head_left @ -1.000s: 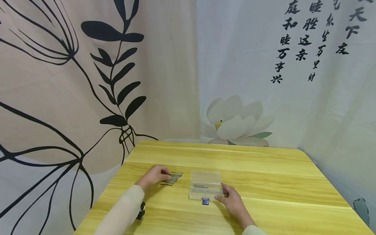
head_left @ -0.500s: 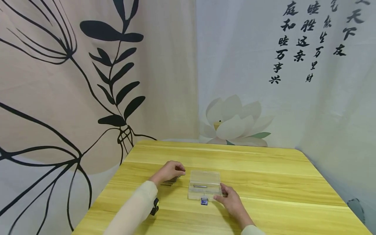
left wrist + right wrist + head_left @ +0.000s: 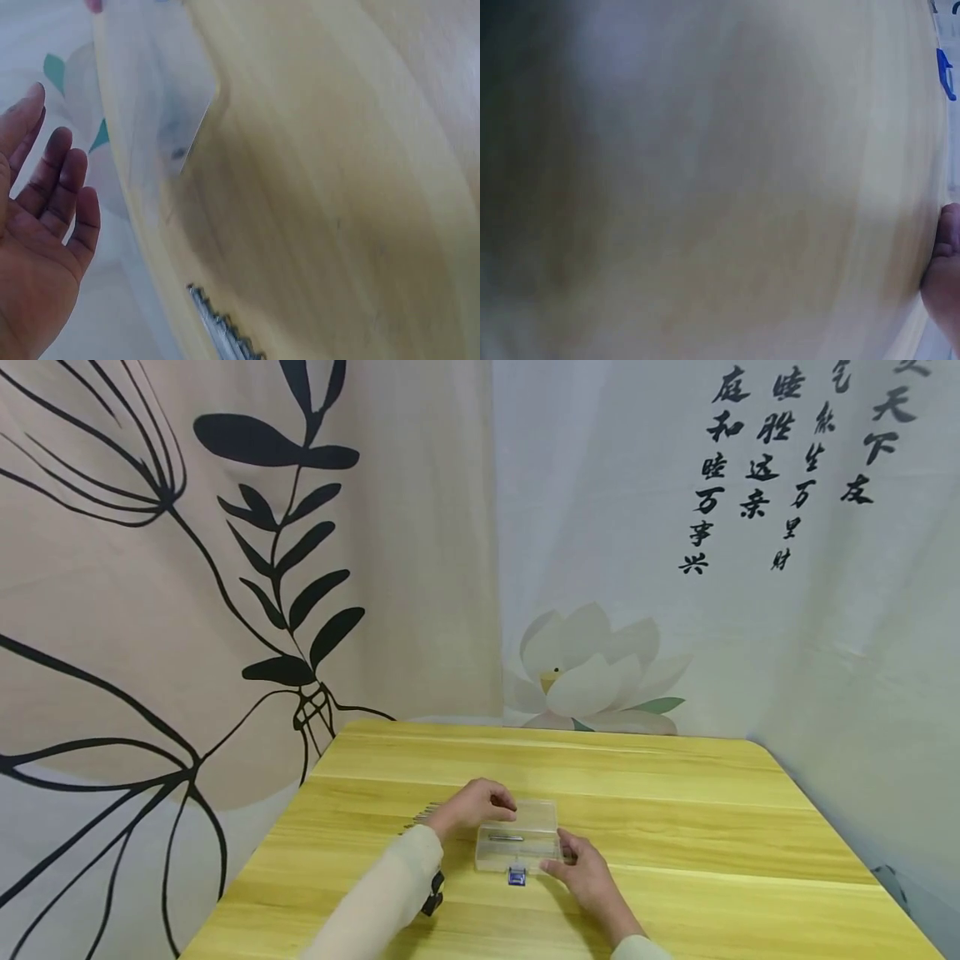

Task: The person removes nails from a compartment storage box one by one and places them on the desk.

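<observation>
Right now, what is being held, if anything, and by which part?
The right hand holds the clear box by its right end; whether the left hand holds anything cannot be told.

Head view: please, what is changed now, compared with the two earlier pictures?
The left grip has moved rightward, away from the row of metal rods and over the left part of the clear box; whether it carries a rod cannot be told. Unchanged: the right grip holds the box's right side, the lid is open, and one rod lies inside.
</observation>
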Demonstrator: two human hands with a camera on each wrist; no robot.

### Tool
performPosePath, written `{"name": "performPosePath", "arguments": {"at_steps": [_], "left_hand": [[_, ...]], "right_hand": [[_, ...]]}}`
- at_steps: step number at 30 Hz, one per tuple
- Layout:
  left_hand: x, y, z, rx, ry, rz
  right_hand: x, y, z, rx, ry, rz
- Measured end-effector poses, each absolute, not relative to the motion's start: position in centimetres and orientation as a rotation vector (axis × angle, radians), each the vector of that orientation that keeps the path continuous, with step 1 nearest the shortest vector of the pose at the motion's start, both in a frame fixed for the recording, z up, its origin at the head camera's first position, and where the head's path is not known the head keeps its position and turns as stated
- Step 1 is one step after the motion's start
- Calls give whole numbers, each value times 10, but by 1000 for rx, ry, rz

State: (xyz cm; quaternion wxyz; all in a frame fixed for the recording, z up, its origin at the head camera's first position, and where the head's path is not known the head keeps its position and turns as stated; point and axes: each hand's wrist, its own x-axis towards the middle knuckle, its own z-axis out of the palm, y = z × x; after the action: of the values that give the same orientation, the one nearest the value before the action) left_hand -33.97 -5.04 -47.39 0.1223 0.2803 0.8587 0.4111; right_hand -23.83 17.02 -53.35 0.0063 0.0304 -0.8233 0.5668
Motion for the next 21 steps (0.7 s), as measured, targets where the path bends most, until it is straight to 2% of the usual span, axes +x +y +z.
{"name": "performPosePath", "arguments": {"at_steps": [21], "left_hand": [[-338, -34, -497, 925, 2525, 1033]], "right_hand": [[-239, 164, -533, 85, -2577, 1771]]}}
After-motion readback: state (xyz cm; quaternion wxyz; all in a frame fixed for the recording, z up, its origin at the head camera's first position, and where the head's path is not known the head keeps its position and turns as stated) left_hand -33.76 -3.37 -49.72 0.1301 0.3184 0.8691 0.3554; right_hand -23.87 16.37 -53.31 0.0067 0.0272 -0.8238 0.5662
